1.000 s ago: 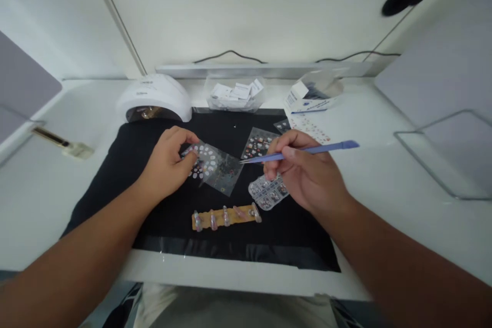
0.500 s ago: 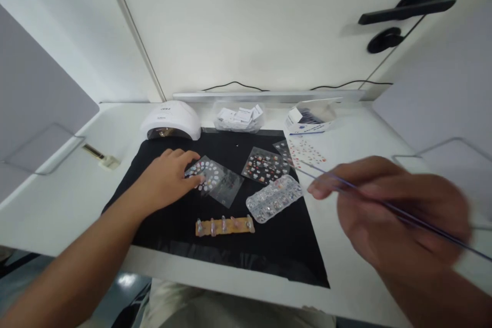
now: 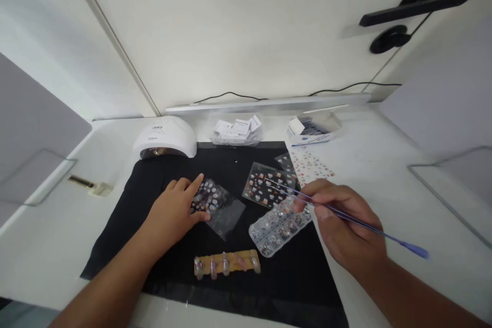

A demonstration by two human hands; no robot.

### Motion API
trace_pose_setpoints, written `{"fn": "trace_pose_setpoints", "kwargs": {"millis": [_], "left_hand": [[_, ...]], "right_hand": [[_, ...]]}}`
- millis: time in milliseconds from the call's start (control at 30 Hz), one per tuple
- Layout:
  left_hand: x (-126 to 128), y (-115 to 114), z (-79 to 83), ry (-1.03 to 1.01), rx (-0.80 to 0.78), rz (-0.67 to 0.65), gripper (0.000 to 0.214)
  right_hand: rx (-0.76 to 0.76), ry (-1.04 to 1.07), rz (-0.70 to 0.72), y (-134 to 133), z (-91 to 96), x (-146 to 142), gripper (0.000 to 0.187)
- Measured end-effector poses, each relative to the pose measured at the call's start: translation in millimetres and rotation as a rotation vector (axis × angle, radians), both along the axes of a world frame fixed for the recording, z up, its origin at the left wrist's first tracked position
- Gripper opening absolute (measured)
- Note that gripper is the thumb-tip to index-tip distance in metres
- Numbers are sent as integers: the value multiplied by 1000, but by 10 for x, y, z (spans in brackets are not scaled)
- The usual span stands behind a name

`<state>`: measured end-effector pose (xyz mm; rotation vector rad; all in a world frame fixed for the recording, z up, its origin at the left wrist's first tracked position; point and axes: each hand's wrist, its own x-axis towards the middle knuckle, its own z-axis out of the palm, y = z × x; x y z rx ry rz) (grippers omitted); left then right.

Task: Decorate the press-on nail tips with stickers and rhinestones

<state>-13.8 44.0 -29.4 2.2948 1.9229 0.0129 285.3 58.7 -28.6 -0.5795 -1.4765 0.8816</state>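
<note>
My left hand [image 3: 172, 212] lies on the black mat [image 3: 175, 287], thumb and index finger apart at the edge of a clear plastic sleeve [image 3: 228, 215] with round white stickers. My right hand [image 3: 348, 225] pinches a pair of purple tweezers [image 3: 369, 225]. The tweezer tips hover over, or touch, a sheet of small red and white nail stickers [image 3: 261, 184]; I cannot tell which. Below that hand sits a clear compartment case of rhinestones [image 3: 279, 228]. Several decorated false nails [image 3: 225, 264] stand in a row on a yellowish strip [image 3: 207, 265] near the front.
A white nail lamp [image 3: 165, 136] stands at the back left, and a brush-like tool [image 3: 92, 185] lies left of the mat. Along the back are a clear tub of white packets [image 3: 236, 130] and an opened box [image 3: 313, 130]. Another sticker sheet [image 3: 311, 164] lies at the right.
My right hand has moved left and inward, bringing the tweezers over the sticker sheet. My left hand stays at the sleeve. The view has tilted slightly, so the table sits lower.
</note>
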Motion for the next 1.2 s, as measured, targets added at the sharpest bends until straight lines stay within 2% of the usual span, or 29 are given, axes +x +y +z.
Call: {"fn": "trace_pose_setpoints", "kwargs": {"millis": [167, 333, 500, 633, 767, 967, 1100, 1200], "left_hand": [[-16, -8, -57, -76, 39, -16, 35], [-68, 13, -65, -149, 70, -58, 32], [-67, 20, -97, -178, 150, -74, 34], [-44, 13, -135, -189, 205, -100, 33], [-29, 28, -191, -246, 265, -130, 32], [-33, 89, -230, -484, 291, -184, 30], [-54, 63, -171, -720, 258, -116, 31], [-46, -22, -113, -918, 167, -35, 31]], "right_hand": [[40, 3, -15, -16, 12, -61, 11], [115, 30, -7, -142, 171, -105, 9], [120, 48, 29, -246, 292, -214, 7], [75, 65, 52, -222, 272, -335, 4], [19, 87, 70, -149, 175, -395, 5], [-77, 127, 68, -63, 20, -355, 8], [-105, 126, 84, -71, -33, -337, 8], [-86, 111, 111, -140, -15, -330, 6]]}}
